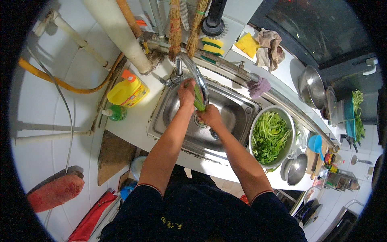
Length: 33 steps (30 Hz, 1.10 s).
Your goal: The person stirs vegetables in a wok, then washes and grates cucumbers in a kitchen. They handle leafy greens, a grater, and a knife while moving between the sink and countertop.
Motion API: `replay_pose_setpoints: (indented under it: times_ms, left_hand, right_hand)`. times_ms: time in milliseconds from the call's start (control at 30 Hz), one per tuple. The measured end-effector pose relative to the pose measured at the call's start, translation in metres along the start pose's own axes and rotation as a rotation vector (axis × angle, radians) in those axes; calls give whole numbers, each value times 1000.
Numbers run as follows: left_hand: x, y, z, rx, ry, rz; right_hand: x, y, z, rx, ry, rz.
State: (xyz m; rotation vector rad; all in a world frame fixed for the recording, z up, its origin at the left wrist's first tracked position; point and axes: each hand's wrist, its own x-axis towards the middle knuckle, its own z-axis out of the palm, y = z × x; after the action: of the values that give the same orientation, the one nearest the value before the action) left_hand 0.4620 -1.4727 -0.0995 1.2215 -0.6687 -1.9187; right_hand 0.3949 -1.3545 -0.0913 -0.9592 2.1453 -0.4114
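Observation:
Over the metal sink, both of my hands hold a long green vegetable, cucumber-like in shape. My left hand is closed around its upper end, beside the curved chrome faucet. Lower down and to the right, my right hand grips the other end. Part of the vegetable is covered by the spout and my fingers, so its exact kind is unclear. A dark scrubber-like item lies in the sink beneath my right wrist.
Right of the sink stands a metal basin of leafy greens, with an empty steel bowl beside it. A yellow detergent jug and green bottle stand at left. Behind are brushes, sponges and a pipe with a purple cloth.

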Motion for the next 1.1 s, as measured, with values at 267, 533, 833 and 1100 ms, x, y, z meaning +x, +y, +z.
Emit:
replay_pose_setpoints:
  times_ms: [267, 533, 833, 1100]
  left_hand:
    - [-22, 53, -22, 227, -105, 88]
    - [-21, 21, 4, 128, -22, -96]
    - [-26, 5, -12, -50, -553, -445]
    - [-29, -12, 16, 86, -167, 39]
  right_hand:
    - [18, -46, -5, 670, -264, -58]
    - [-7, -16, 15, 33, 332, -165]
    - [-4, 23, -14, 936, -355, -150]
    - [8, 0, 48, 165, 614, -160]
